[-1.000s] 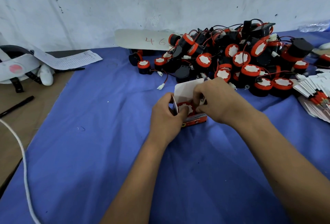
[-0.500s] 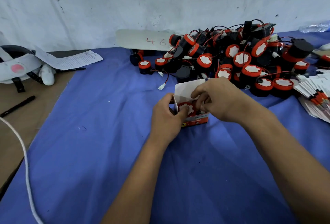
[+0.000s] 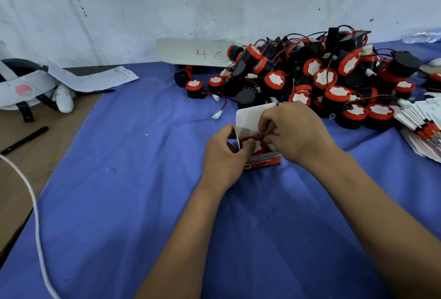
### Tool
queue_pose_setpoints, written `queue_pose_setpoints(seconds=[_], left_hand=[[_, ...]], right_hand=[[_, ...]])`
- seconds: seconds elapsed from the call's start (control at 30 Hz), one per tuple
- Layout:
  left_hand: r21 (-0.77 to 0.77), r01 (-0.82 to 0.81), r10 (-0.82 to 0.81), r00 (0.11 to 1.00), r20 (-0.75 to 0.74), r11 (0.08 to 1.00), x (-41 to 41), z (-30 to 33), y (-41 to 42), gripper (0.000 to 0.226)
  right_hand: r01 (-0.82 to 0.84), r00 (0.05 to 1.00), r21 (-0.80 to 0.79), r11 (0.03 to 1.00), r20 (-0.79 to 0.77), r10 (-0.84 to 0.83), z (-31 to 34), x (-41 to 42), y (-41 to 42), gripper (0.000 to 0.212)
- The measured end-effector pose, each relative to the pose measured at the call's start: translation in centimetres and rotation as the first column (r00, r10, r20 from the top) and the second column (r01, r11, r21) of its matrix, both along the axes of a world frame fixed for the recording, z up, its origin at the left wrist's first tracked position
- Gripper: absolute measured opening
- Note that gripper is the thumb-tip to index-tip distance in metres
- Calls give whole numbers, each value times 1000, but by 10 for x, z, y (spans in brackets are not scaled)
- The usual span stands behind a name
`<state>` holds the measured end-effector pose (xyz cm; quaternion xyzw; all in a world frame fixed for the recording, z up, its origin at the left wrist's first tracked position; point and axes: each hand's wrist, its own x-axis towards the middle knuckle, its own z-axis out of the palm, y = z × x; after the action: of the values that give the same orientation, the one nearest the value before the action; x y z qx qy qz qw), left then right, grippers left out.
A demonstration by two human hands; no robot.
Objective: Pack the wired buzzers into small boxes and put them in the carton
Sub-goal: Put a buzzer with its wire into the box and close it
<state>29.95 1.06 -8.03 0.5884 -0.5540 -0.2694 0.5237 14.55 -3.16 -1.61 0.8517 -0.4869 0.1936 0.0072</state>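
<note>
A small red-and-white box (image 3: 265,161) stands open on the blue cloth, its white lid flap (image 3: 250,117) raised. Inside lies a buzzer (image 3: 254,145) with a red rim and white face. My left hand (image 3: 224,155) grips the box's left side, thumb on the buzzer. My right hand (image 3: 296,131) has its fingers curled at the box's top right, pinching at the opening; what it pinches is hidden. A big pile of black-and-red wired buzzers (image 3: 322,77) lies just behind.
Flat folded boxes (image 3: 422,127) are stacked at the right edge. A white board marked "46" (image 3: 191,52) leans at the wall. A headset (image 3: 26,86), paper sheet (image 3: 95,77), black pen (image 3: 23,140) and white cable (image 3: 35,222) lie at the left.
My right hand's fingers have shifted from over the buzzer to the box's top right edge, uncovering the buzzer inside. The left hand keeps its hold.
</note>
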Motion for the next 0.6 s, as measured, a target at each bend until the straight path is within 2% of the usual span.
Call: queue_pose_setpoints(seconds=[0.17,0.33,0.43,0.5,0.6], left_hand=[[-22,9,-9,1000,6,1000,0,-1,-1,18],[-33,0,1,1000,18,999,0,-5,-2,16],[-44,2,-1,1000,26,999,0,-6,-3,16],[-48,3,-1,999,36,999,-1,-6,-3,16],[-46,2,1,999,47,999,-1,-6,-3,17]], right_hand=[[68,994,40,997,79,-71,-14,-2,-2,20],[175,984,-86,981,47,-172,-22,-5,1,16],[132,991,-91,987,-6,-133,-19,-3,5,11],[85,993,-76,993,-70,-90,-18,-3,5,17],[23,994,27,999,-111,-20,-17,-7,3,22]])
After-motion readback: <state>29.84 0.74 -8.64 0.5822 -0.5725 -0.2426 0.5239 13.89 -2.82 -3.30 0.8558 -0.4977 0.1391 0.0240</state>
